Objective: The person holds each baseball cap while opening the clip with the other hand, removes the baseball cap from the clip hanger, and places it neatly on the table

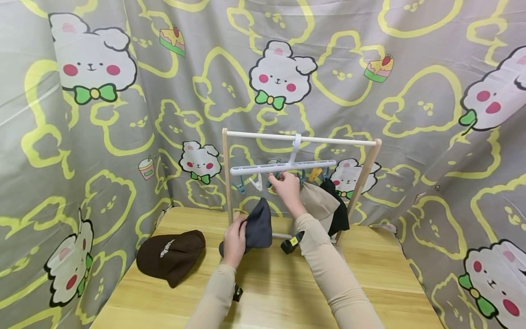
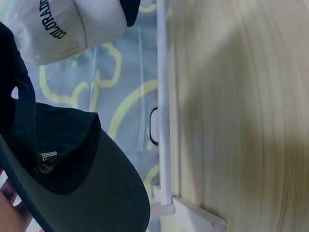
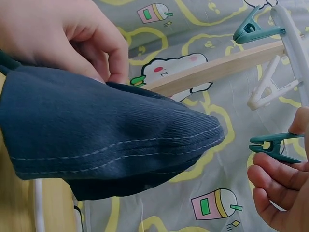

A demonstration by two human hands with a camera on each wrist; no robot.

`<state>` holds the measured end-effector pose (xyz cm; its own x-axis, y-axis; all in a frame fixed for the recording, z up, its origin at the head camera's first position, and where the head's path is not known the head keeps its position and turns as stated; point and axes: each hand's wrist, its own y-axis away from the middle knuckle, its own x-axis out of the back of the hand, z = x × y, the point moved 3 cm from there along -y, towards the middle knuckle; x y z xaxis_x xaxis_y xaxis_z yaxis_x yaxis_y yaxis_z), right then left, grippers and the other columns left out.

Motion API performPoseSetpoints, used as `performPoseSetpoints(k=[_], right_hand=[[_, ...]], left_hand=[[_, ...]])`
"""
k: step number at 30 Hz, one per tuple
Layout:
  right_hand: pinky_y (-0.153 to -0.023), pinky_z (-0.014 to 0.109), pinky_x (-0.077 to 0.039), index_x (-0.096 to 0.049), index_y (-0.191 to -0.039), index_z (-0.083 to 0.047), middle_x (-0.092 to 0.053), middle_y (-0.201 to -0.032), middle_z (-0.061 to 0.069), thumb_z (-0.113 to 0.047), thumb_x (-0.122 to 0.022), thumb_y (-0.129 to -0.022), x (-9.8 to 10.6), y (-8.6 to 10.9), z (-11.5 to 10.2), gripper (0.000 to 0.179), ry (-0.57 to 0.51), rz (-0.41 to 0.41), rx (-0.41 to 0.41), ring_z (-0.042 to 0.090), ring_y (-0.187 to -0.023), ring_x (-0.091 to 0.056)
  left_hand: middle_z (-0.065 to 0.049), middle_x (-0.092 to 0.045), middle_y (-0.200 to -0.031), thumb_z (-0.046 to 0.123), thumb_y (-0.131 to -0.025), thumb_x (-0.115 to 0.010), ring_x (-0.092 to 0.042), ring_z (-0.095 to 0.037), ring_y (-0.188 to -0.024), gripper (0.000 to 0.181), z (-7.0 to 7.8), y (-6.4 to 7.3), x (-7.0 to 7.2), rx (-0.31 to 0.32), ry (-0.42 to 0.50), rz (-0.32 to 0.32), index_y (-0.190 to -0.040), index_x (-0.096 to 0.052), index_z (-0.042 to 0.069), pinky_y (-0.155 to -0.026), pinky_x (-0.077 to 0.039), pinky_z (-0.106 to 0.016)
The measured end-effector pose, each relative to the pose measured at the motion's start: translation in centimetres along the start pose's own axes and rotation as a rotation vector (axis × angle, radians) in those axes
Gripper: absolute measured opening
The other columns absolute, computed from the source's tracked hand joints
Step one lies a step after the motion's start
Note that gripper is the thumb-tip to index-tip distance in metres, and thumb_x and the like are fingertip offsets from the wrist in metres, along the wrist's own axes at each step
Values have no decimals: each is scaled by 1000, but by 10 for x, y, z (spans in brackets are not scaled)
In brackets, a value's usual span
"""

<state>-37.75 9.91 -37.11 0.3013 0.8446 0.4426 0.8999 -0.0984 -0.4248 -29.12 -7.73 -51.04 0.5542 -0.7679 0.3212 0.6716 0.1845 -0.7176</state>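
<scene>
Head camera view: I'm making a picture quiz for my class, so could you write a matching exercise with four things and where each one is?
Things
1. brown cap
2. blue cap
3. white hanger
4. beige cap

Places
A. hooked over the rail
B. hanging beside the black cap
C. lying on the table
D. held in the left hand

Pairs: 1-C, 2-D, 3-A, 4-B

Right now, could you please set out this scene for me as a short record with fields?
Left hand: holds the dark blue cap
Right hand: pinches a green clip on the white hanger
Dark blue cap: apart from that green clip
White hanger: hooked over the top bar of the rack
Hanging caps: beige cap and black cap, toward the hanger's right end
On the table: brown cap, at the left
</scene>
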Motion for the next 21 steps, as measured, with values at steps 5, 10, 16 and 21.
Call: performPoseSetpoints(k=[5, 10, 16, 21], right_hand=[[-47, 25, -35, -43, -57, -16, -66, -55, 5, -39, -60, -87, 0, 0, 1, 41, -9, 1, -1, 15, -50, -62], [-47, 25, -36, -43, -57, -16, -67, -56, 6, -39, -59, -86, 0, -1, 1, 41, -11, 7, -1, 18, -53, -65], [-48, 25, -37, -42, -57, -16, -67, -57, 7, -38, -60, -87, 0, -1, 0, 41, -3, 15, -1, 18, -53, -66], [-47, 24, -36, -46, -58, -16, -68, -59, 8, -39, -60, -87, -1, 0, 0, 40, 10, 13, -8, 15, -51, -62]], left_hand=[[-10, -73, -99, 9, -96, -60, -71, -26, -93, 13, -2, 1, 3, -7, -17, -2, -105, -69, 9, -77, -57, -41], [-11, -73, -103, 9, -96, -60, -70, -27, -96, 14, -7, 3, 7, -4, -23, -13, -107, -69, 8, -80, -57, -40], [-9, -73, -102, 9, -96, -61, -71, -26, -95, 15, -8, 4, 14, -25, -44, -31, -108, -69, 11, -80, -57, -39], [-10, -73, -102, 8, -95, -62, -70, -27, -96, 15, -10, 4, 17, -50, -47, -37, -107, -70, 10, -81, -57, -39]])
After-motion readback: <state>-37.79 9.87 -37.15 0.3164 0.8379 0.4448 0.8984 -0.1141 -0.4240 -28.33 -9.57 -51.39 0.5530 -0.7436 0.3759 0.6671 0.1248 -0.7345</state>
